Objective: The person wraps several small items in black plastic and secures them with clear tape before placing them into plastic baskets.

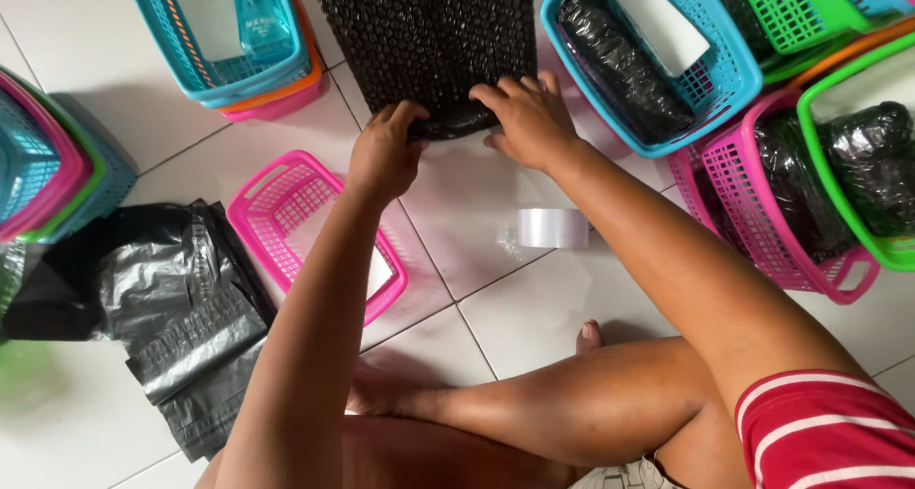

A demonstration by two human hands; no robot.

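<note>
A sheet of black bubble wrap [429, 31] lies on the white tiled floor and runs off the top of the view. Its near end is rolled up into a thick fold [456, 120]. My left hand [383, 153] grips the left end of that roll. On the right end my right hand [527, 117] presses down with fingers spread over the wrap. What is inside the roll is hidden. A roll of clear tape [552, 228] lies on the floor just below my right hand.
An empty pink basket [276, 193] sits at the left beside grey plastic bags [181, 308]. Blue, pink and green baskets [710, 74] with black wrapped bundles crowd the right. A blue basket [172, 31] with a bottle stands top left. My crossed legs fill the bottom.
</note>
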